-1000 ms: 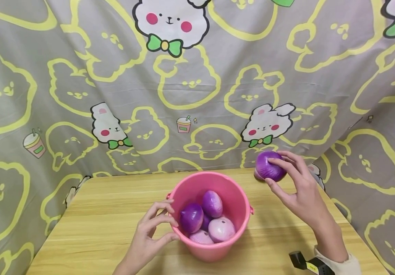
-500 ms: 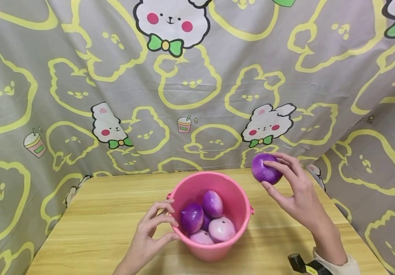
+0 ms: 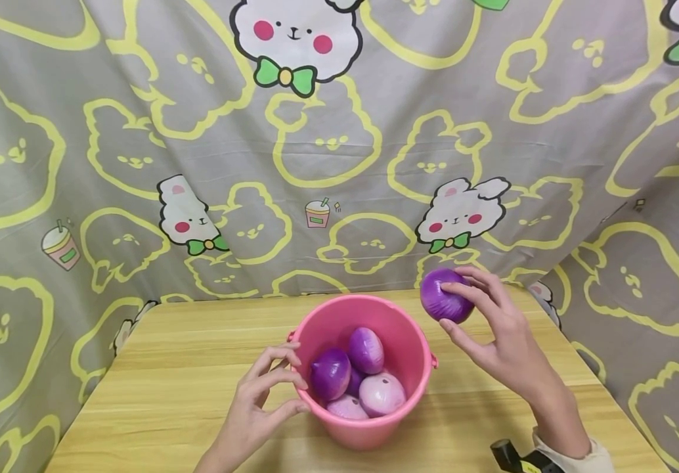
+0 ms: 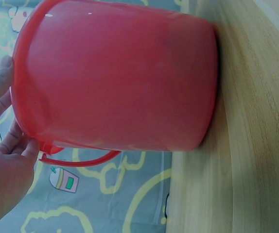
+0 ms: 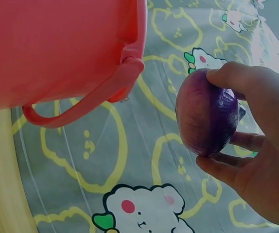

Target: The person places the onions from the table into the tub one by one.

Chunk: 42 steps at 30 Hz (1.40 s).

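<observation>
A pink bucket (image 3: 363,430) stands upright on the table, with several purple and pale onions (image 3: 382,394) inside. My left hand (image 3: 259,394) holds the bucket's left rim, fingertips and thumb spread along it; the left wrist view shows the bucket's outer wall (image 4: 120,77) and these fingers. To the right of the bucket and apart from it, my right hand (image 3: 505,335) pinches a purple onion (image 3: 442,295) between thumb and fingers. In the right wrist view this onion (image 5: 202,114) is in the air, level with the bucket's rim. Onions deeper in the bucket are partly hidden.
The wooden table (image 3: 186,368) carries the bucket. A grey curtain (image 3: 328,144) with cartoon prints hangs behind and at the sides. The bucket's handle (image 5: 81,109) hangs down on its outer side. A black device (image 3: 513,456) sits at my right wrist.
My right hand has moved left with the onion, away from the table's back right corner and closer to the bucket. The left hand and the bucket have stayed in place.
</observation>
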### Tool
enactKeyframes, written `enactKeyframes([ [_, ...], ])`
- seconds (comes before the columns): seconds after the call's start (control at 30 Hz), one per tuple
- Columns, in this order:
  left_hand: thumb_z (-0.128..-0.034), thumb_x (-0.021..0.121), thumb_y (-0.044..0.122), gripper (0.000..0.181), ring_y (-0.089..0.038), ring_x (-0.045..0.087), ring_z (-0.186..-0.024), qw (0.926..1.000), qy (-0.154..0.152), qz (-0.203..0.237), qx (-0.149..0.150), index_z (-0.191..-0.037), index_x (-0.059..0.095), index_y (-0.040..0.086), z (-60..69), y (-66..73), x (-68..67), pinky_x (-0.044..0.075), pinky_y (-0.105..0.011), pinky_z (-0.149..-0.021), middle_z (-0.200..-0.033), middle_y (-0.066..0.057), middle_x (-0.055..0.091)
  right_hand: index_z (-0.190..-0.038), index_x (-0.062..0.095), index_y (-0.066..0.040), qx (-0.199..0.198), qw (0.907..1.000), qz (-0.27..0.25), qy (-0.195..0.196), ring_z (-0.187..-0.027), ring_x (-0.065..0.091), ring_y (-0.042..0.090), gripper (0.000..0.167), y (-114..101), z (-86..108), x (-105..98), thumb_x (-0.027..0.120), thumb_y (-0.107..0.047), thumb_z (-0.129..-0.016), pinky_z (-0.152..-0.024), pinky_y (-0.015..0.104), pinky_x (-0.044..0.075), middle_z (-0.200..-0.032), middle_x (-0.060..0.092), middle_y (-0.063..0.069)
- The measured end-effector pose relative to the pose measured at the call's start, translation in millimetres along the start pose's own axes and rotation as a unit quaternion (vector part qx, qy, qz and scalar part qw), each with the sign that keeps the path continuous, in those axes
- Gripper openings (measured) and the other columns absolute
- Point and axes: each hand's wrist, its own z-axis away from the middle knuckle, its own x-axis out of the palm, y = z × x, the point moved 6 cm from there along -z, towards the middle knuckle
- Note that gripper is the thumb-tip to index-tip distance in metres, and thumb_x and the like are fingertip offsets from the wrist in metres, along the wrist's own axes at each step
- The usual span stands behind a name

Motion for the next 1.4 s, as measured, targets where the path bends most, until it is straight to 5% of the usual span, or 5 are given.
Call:
enactKeyframes([
  [0.6,-0.0811,0.084,0.002,0.023,-0.034,0.05,-0.133,0.9999,0.002,-0.002,-0.011,-0.099,0.07,0.003,-5.3,7.1,1.0,0.04,-0.041,-0.121,-0.115,-0.019,0.055,-0.135,0.065,-0.02,0.015,0.9985,-0.019,-0.05,-0.131,0.051,0.027,0.063,-13,0.0,14,0.087,-0.007,-0.078,-0.108,0.015,0.046,-0.148,0.048,0.009],
  [1.4,-0.0804,0.084,0.001,0.023,-0.034,0.05,-0.133,1.0,0.004,0.0,-0.008,-0.098,0.07,0.002,-6.1,7.6,1.9,0.042,-0.04,-0.12,-0.116,-0.017,0.056,-0.134,0.066,-0.023,-0.022,0.9935,-0.067,-0.09,-0.133,0.05,0.027,0.06,-37,0.5,29,0.09,-0.017,-0.079,-0.107,0.016,0.049,-0.146,0.052,0.008],
])
